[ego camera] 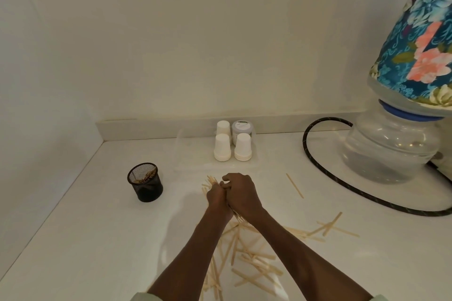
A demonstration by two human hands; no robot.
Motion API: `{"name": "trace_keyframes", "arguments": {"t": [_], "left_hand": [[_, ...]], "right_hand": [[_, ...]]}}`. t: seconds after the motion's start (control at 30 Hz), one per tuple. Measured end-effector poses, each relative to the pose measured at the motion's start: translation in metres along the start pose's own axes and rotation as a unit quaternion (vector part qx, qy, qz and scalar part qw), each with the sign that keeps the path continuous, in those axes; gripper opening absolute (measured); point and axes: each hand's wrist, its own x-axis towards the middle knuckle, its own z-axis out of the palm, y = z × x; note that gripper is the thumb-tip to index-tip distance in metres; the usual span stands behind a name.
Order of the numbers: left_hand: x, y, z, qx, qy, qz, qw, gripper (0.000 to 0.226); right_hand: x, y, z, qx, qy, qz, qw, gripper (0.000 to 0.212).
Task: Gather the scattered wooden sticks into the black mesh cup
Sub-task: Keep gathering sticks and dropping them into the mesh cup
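pale flat sticks [254, 260] scattered; both hands [232, 194] grip a bundle [210, 182].

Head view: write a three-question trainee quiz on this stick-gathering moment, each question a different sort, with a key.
1. True or false: the black mesh cup already holds some sticks.
2. Multiple choice: the bundle of sticks is gripped by A) left hand only, B) right hand only, C) both hands.
3. Fill in: the lone stick lies on the ___ side of the hands.

Key: 1 true. 2 C. 3 right.
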Motion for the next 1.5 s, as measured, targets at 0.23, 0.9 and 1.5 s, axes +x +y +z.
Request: {"name": "trace_keyframes", "arguments": {"t": [0.23, 0.9, 1.5], "left_hand": [[0.005, 0.025, 0.011, 0.062, 0.076, 0.051, 0.994, 0.034], [-0.025, 0.020, 0.055, 0.212, -0.047, 0.338, 0.916, 0.049], [-0.049, 0.020, 0.077, 0.260, -0.005, 0.424, 0.868, 0.052]], "right_hand": [[-0.005, 0.023, -0.015, 0.165, 0.103, 0.096, 0.976, 0.017], [-0.006, 0.014, -0.009, 0.771, -0.066, 0.294, 0.561, 0.056], [0.016, -0.001, -0.026, 0.797, -0.096, 0.240, 0.546, 0.052]]}}
